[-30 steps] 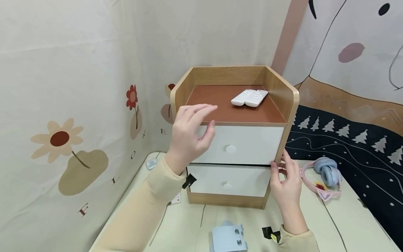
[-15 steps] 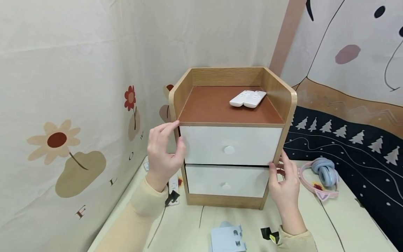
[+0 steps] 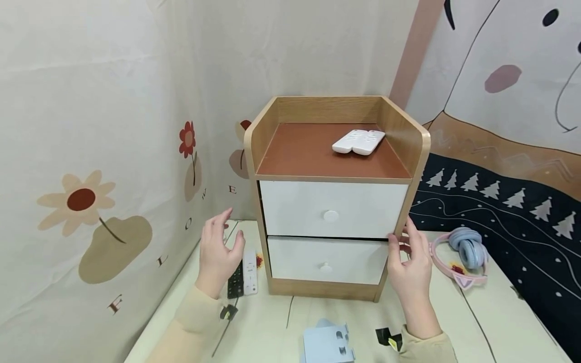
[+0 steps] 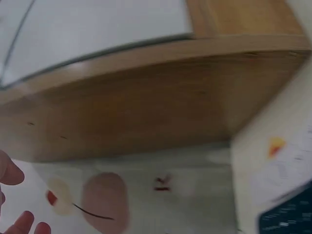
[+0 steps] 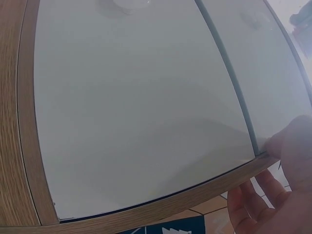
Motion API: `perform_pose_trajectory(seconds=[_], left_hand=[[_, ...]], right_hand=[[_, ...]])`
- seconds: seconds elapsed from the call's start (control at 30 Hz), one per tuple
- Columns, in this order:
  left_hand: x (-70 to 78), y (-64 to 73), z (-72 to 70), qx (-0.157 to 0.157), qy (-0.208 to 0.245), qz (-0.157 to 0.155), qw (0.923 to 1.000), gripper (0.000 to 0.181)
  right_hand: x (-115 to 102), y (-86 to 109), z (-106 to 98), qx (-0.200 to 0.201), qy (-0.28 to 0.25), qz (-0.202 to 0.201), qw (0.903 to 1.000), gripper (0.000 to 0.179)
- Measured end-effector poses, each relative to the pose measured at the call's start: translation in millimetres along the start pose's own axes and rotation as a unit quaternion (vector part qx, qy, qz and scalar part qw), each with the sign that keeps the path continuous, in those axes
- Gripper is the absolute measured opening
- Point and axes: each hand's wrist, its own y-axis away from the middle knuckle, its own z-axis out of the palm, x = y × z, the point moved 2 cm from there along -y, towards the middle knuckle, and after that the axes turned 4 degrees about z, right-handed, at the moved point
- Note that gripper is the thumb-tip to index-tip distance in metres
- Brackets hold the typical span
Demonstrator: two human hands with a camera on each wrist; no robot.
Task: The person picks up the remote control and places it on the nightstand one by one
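Observation:
A small wood-framed drawer cabinet (image 3: 336, 151) with two white drawers stands on the table. Both the upper drawer (image 3: 295, 206) and the lower drawer (image 3: 295, 259) sit closed, each with a round white knob. My right hand (image 3: 413, 262) grips the cabinet's right side edge, thumb at the front by the gap between the drawers, fingers along the outer side. To the left of the cabinet, my left hand (image 3: 218, 257) is in the air, fingers apart and holding nothing. Below it lie a black remote control (image 3: 235, 283) and a white remote control (image 3: 250, 273), side by side.
Two white remote controls (image 3: 358, 141) lie on the cabinet's brown top. Pink and blue headphones (image 3: 469, 252) rest at the right. A light blue holder (image 3: 328, 343) lies in front, on the cream table (image 3: 272, 327). Printed cloth (image 3: 113, 126) hangs close at the left.
My left hand has come from in front of the upper drawer, past the cabinet's left front edge, then down and left over the remotes. My right hand keeps its place.

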Motion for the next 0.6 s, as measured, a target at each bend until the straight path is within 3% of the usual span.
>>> perform_pose_trajectory(seconds=[0.13, 0.23, 0.33, 0.47, 0.53, 0.6], left_hand=[[-22.0, 23.0, 6.1, -0.055, -0.03, -0.049, 0.9968, 0.065], [-35.9, 38.0, 10.2, -0.102, -0.048, -0.096, 0.989, 0.07], [-47.2, 51.2, 13.3, -0.159, -0.071, -0.155, 0.9723, 0.075], [-56.1, 64.5, 15.5, -0.236, -0.094, -0.223, 0.941, 0.082], [-58.4, 69.2, 15.6, -0.257, -0.1, -0.242, 0.9303, 0.084], [-60.2, 73.5, 15.4, -0.267, -0.104, -0.252, 0.9243, 0.085]], right_hand=[[1, 0.7, -1, 0.002, -0.002, 0.004, 1.0, 0.059], [2, 1.4, -1, 0.001, -0.002, 0.008, 1.0, 0.057], [2, 2.2, -1, 0.001, -0.001, 0.009, 1.0, 0.056], [2, 2.2, -1, 0.004, 0.001, 0.009, 1.0, 0.059], [1, 1.5, 0, 0.003, 0.003, 0.009, 0.9999, 0.06], [1, 1.0, 0, 0.002, 0.004, 0.009, 0.9999, 0.061]])
